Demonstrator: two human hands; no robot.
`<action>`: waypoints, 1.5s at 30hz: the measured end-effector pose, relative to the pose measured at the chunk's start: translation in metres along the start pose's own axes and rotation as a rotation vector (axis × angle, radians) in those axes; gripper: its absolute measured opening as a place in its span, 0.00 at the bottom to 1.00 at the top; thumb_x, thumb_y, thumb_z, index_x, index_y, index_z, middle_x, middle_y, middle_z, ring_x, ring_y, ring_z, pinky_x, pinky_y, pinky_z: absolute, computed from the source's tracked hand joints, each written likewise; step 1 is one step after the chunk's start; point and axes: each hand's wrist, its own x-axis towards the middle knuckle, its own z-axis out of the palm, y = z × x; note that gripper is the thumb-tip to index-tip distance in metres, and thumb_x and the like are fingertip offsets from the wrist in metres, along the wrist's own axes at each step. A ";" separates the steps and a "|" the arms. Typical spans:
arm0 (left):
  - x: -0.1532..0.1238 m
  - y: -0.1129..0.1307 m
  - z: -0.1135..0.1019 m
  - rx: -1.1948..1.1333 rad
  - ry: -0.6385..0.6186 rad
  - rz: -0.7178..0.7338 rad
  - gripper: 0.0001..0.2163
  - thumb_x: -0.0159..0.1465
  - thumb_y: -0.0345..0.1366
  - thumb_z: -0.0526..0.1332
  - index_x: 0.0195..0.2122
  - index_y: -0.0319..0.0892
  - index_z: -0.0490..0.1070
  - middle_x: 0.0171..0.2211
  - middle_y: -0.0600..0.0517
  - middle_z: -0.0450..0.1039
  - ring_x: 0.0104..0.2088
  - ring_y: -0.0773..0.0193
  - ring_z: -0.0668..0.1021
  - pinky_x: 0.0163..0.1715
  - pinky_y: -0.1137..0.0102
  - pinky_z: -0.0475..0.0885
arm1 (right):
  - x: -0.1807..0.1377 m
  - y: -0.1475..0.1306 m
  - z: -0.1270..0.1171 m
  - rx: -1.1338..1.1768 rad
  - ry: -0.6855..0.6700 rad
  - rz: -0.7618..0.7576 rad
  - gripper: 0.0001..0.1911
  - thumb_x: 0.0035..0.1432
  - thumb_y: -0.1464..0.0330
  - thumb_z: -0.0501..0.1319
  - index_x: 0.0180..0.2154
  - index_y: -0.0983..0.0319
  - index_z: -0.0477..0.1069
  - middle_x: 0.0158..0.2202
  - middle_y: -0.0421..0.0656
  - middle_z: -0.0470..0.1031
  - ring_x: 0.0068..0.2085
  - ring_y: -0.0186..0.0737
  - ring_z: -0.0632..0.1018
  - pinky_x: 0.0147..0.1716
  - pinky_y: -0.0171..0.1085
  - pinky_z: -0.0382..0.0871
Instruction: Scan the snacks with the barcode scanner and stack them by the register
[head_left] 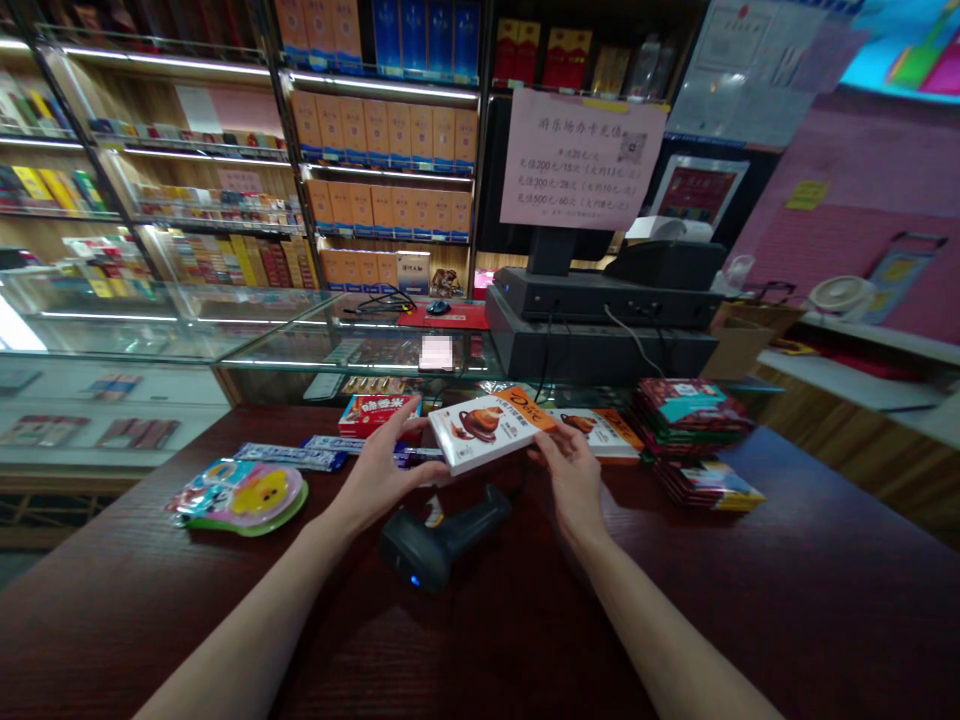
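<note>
Head view, clock centred on the held thing: pinches a white-and-orange box [487, 430] near mid-view by its lower right corner, using the fingers of the right hand [577, 480] at 4 o'clock. Tilts it with the right end higher, seemingly raised above the dark tabletop [787, 600]. Spreads the fingers of the left hand [382, 460], thumb well apart, just beside its left end, between 8 and 9 o'clock; cannot tell whether touching.

Has a dark barcode scanner [420, 550] below at 7 o'clock, blue light glowing. Shows at 9 o'clock a red box [367, 415], partly behind the left hand, then blue-and-white wrapped bars [300, 457]; farther out, between 8 and 9, a colourful toy-like packet [240, 495]. Includes at 3 o'clock a similar box [600, 430], then stacked packets [690, 410]. Displays a printed sheet [577, 160] at 1 o'clock and a mouse [439, 307] between 11 and 12.
</note>
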 end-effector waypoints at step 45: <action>0.071 0.051 0.117 -0.103 -0.343 -0.025 0.32 0.52 0.42 0.71 0.58 0.45 0.66 0.53 0.44 0.78 0.55 0.49 0.79 0.58 0.55 0.71 | 0.025 -0.014 -0.122 -0.586 0.120 -0.190 0.36 0.51 0.53 0.62 0.59 0.63 0.68 0.51 0.52 0.78 0.51 0.53 0.78 0.58 0.54 0.66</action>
